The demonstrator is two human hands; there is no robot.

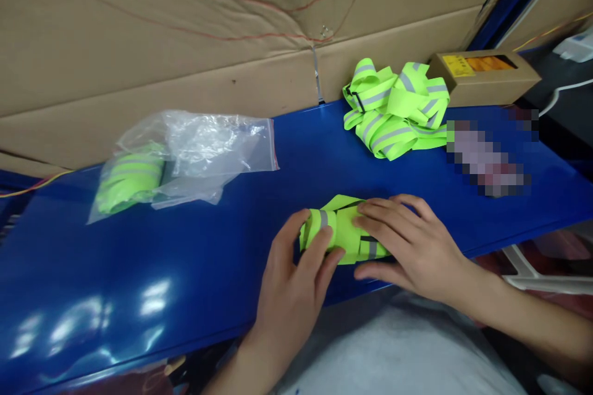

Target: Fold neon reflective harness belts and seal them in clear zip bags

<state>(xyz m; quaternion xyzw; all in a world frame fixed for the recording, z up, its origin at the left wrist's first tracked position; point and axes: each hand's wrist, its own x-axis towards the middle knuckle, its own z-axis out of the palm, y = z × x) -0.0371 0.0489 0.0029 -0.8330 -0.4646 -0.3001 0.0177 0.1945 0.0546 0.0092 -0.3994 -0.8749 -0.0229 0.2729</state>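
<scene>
A neon-yellow reflective strap (345, 231) with grey stripes and black pieces lies folded in a bundle near the table's front edge. My left hand (301, 265) curls round the bundle's left end, thumb on the near side and fingers over the rolled part. Across its right end lies my right hand (412, 247), fingers stretched flat on top and the thumb apart at the near side. The strap's underside and the part beneath my right fingers are hidden.
A tangled heap of similar reflective straps (393, 108) sits at the back, beside a cardboard box (491, 83). At left, clear plastic bags (208, 142) lie by a bagged strap bundle (132, 179). A blurred-out item (486, 157) rests right on the blue table (185, 265).
</scene>
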